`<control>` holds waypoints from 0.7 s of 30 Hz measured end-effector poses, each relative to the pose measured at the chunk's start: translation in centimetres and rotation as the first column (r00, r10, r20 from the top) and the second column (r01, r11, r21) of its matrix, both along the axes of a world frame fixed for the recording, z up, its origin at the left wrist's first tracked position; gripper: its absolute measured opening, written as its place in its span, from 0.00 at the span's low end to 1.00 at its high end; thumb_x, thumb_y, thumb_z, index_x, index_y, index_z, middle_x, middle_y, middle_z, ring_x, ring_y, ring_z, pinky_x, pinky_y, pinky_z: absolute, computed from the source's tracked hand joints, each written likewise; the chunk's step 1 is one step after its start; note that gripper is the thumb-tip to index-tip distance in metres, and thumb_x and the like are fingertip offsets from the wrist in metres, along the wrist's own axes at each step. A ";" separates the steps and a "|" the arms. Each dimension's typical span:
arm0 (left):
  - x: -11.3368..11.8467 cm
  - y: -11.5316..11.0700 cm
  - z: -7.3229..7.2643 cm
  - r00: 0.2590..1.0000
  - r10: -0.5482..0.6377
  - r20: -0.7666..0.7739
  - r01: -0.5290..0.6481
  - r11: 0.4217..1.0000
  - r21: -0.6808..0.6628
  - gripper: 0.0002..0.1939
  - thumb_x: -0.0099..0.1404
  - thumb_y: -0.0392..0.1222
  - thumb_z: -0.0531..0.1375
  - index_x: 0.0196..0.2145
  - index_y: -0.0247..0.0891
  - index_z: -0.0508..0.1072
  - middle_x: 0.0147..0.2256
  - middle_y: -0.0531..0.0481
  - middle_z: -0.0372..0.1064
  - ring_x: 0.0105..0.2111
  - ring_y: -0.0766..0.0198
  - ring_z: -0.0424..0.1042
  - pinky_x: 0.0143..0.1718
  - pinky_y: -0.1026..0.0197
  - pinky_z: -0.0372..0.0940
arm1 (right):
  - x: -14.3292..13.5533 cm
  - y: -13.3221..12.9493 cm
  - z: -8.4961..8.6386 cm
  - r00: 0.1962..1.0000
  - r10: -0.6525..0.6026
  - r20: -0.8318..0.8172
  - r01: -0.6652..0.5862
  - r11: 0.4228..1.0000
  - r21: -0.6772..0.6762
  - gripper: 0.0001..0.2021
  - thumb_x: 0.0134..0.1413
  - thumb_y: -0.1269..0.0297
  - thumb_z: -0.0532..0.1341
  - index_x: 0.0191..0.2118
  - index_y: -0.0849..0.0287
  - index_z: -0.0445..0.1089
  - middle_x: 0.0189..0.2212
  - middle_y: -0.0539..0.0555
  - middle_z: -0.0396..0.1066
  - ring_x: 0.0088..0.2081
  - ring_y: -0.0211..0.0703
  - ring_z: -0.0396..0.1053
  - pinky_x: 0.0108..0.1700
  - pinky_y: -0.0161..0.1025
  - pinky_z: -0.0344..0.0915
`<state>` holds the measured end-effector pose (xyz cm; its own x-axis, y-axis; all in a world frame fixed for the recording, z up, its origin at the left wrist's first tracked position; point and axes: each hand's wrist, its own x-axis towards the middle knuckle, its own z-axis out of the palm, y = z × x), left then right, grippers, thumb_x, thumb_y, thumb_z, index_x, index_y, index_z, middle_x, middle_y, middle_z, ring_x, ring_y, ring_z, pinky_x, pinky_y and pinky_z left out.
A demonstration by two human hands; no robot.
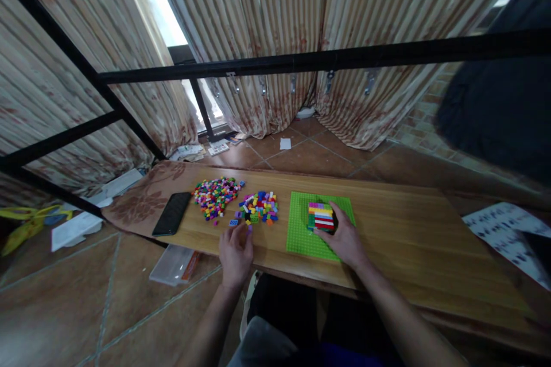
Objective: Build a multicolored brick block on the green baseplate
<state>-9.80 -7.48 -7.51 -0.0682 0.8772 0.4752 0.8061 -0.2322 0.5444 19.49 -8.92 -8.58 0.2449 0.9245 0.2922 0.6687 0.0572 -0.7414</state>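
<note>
My right hand is curled round a small block of stacked toy bricks, thumb on its near side and fingers at its far right. Pink, yellow, white and red rows show on the block, with some green at its left edge. Under it lies a bright green studded baseplate. Near the table's front edge, my left hand has its fingers drawn together, with a small purple brick at the fingertips. Just beyond that hand are a blue brick and a pile of mixed bricks.
A larger heap of small colourful pieces sits farther left, beside a black phone. The wooden tabletop extends right towards a printed sheet. Below the left end is a clear plastic box. A black metal rail crosses behind.
</note>
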 end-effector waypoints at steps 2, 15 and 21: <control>-0.7 0.1 -0.2 0.998 0.045 -0.040 -0.046 0.998 -0.038 0.14 0.62 0.46 0.58 0.44 0.39 0.72 0.42 0.43 0.70 0.44 0.52 0.70 0.47 0.48 0.66 | 0.0 0.0 0.0 1.000 0.004 0.001 -0.004 1.000 0.006 0.41 0.45 0.54 0.66 0.65 0.53 0.52 0.59 0.60 0.61 0.57 0.58 0.62 0.58 0.57 0.60; 0.8 1.3 -0.7 0.998 -0.042 -0.052 0.037 0.994 -0.102 0.11 0.63 0.40 0.56 0.43 0.38 0.72 0.39 0.44 0.73 0.41 0.54 0.71 0.44 0.51 0.65 | 0.2 -0.1 -0.3 1.000 -0.009 0.021 0.009 1.000 -0.028 0.41 0.46 0.51 0.65 0.65 0.55 0.51 0.58 0.62 0.62 0.57 0.59 0.63 0.57 0.58 0.60; 1.0 1.6 -0.7 0.999 -0.028 0.042 0.031 0.996 -0.083 0.14 0.62 0.44 0.59 0.45 0.38 0.72 0.36 0.46 0.73 0.38 0.57 0.72 0.42 0.55 0.67 | 0.2 -0.2 -0.2 1.000 -0.003 0.027 0.004 1.000 -0.031 0.42 0.47 0.50 0.65 0.65 0.57 0.50 0.58 0.64 0.62 0.57 0.59 0.63 0.57 0.57 0.61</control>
<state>-8.79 -5.85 -8.23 -0.0593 0.9157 0.3975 0.7762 -0.2080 0.5951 19.71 -9.10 -8.75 0.2405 0.9324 0.2699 0.6883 0.0322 -0.7248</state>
